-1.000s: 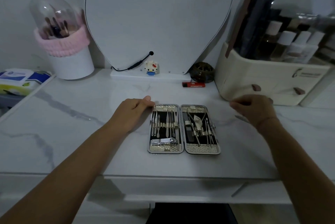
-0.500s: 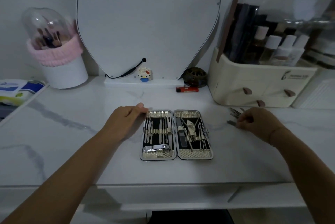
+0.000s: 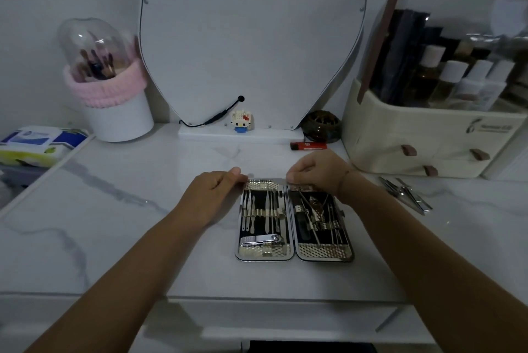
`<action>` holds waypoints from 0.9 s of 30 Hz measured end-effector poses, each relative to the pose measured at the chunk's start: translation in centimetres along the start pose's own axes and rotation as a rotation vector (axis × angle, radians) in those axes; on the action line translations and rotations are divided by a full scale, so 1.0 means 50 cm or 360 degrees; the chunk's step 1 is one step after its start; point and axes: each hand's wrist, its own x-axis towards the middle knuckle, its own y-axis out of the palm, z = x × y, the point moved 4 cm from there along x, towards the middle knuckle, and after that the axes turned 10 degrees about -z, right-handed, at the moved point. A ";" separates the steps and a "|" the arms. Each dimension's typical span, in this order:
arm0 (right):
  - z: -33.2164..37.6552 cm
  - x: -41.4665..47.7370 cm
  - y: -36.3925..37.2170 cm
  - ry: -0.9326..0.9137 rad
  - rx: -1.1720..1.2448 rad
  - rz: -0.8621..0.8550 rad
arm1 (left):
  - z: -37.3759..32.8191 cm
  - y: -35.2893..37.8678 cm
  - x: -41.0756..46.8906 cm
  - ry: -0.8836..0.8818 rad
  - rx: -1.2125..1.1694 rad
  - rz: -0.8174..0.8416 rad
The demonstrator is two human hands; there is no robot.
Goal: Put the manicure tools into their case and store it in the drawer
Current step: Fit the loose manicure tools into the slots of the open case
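On the table (image 3: 137, 209), the open case (image 3: 264, 251) is pinched at its far left corner by the left hand (image 3: 213, 195). The right hand (image 3: 317, 170) is curled over the right half, and what it grips cannot be told. Loose tools (image 3: 405, 194) are seen further right.

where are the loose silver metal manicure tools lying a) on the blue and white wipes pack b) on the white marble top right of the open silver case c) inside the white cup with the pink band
B: the loose silver metal tools lie on the white marble top, right of the open silver case.
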 end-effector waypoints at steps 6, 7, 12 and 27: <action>-0.001 0.030 0.026 -0.0020 -0.0142 0.0076 | -0.009 -0.002 0.000 0.0025 0.0044 0.0016; -0.001 0.033 0.029 -0.0026 -0.0173 0.0076 | -0.010 -0.002 0.000 0.0036 0.0055 0.0018; 0.005 0.038 0.037 -0.0054 -0.0171 0.0160 | -0.013 -0.004 -0.002 0.0063 0.0085 0.0038; -0.005 0.020 -0.006 -0.0318 -0.0256 0.0020 | -0.016 -0.005 -0.003 0.0089 0.0060 0.0056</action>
